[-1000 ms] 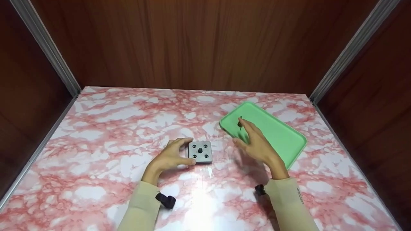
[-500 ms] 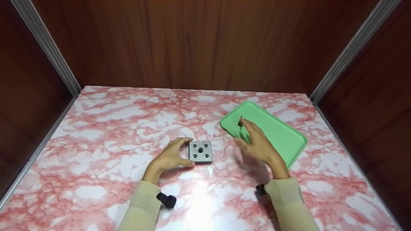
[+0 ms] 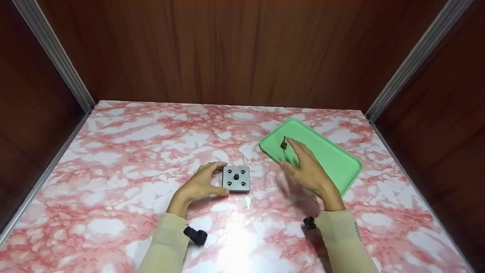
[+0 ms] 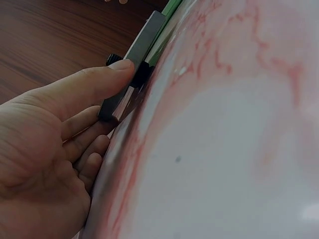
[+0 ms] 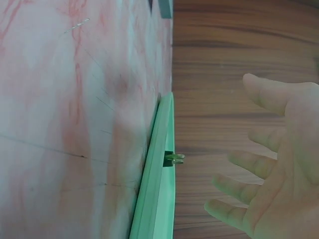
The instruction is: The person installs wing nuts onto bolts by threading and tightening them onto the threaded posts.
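My left hand holds a square grey metal block by its sides, thumb along the near edge and fingers at the far edge. The block lies flat, with a hole near each corner and a black knob standing in its middle. In the left wrist view the thumb presses on the block's edge. My right hand hovers over the near left part of a green tray, fingers spread and holding nothing. Beside its index fingertip, on the tray, lies a small dark part with a brassy end.
The red-and-white marbled table carries the block and tray. Brown wood-grain panels stand at the back and both sides, with metal profiles in the corners. A black wrist mount sits on the left sleeve.
My right hand has shifted slightly to the right, so more of the small dark part shows beside its fingertip. The left hand and the block have stayed in place.
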Tool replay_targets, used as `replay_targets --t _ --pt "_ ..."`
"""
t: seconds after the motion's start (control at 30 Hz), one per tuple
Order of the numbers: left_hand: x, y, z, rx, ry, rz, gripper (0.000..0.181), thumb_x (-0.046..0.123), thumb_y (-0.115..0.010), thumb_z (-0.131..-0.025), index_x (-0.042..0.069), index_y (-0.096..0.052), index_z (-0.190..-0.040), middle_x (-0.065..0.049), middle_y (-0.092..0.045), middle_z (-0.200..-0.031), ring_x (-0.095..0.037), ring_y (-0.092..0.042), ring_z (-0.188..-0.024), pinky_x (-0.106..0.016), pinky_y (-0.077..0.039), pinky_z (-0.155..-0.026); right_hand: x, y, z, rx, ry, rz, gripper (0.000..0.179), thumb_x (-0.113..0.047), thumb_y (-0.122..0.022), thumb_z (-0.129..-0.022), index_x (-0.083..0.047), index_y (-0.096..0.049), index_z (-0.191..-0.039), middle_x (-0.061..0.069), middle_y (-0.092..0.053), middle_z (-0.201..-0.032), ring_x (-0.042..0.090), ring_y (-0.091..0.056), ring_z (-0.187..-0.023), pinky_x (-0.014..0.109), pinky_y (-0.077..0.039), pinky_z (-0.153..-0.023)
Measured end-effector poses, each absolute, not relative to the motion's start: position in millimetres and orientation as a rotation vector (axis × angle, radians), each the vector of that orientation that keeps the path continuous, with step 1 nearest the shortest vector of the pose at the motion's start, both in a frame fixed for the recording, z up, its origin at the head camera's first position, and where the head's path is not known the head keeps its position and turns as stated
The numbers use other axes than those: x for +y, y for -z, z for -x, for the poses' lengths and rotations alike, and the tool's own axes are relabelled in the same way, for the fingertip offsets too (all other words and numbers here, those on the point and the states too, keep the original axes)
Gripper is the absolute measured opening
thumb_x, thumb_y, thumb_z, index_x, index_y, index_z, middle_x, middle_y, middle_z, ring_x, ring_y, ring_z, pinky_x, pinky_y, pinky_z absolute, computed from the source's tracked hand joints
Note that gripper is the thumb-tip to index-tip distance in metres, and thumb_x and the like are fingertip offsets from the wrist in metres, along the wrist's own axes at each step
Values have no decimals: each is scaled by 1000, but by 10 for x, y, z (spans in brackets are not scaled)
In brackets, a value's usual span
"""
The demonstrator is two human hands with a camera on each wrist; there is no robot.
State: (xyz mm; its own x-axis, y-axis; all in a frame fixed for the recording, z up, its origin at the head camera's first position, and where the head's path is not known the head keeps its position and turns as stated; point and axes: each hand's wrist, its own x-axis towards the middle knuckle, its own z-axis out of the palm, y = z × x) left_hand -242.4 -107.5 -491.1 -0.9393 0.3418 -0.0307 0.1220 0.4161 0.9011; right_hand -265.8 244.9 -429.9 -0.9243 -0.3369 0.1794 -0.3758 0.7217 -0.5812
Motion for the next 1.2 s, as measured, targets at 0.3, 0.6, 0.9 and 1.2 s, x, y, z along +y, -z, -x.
replay_targets --t 0.3,0.6,0.9,1.2 --pt "-1073 4899 2431 2475 -1520 -419 90 15 -94 -78 15 -51 -157 -5 -57 -150 -28 -44 -142 -50 -35 -121 2563 4280 2794 -2871 -966 -567 78 -34 -68 -105 -17 -28 -170 18 -33 -170 43 -28 -156 67 -28 -122" --pt "-1075 4896 2418 2487 -1509 -432 89 17 -95 -78 16 -52 -156 -5 -58 -150 -29 -43 -142 -50 -34 -122 2657 4249 3108 -2954 -927 -566 75 -30 -68 -105 -10 -32 -168 23 -39 -166 43 -33 -154 64 -31 -121" --pt "-1063 4896 2431 2497 -1497 -434 90 17 -95 -77 17 -52 -156 -5 -58 -149 -28 -44 -140 -50 -34 -121 2707 4315 3380 -3053 -971 -598 74 -24 -66 -107 -5 -29 -168 24 -34 -168 44 -28 -156 64 -31 -121" --pt "-1082 4893 2418 2493 -1493 -414 91 18 -96 -77 19 -52 -157 -3 -56 -151 -26 -44 -142 -49 -34 -122 2679 4410 3535 -3102 -971 -565 73 -22 -66 -107 -1 -29 -167 28 -26 -170 48 -25 -156 67 -28 -121"
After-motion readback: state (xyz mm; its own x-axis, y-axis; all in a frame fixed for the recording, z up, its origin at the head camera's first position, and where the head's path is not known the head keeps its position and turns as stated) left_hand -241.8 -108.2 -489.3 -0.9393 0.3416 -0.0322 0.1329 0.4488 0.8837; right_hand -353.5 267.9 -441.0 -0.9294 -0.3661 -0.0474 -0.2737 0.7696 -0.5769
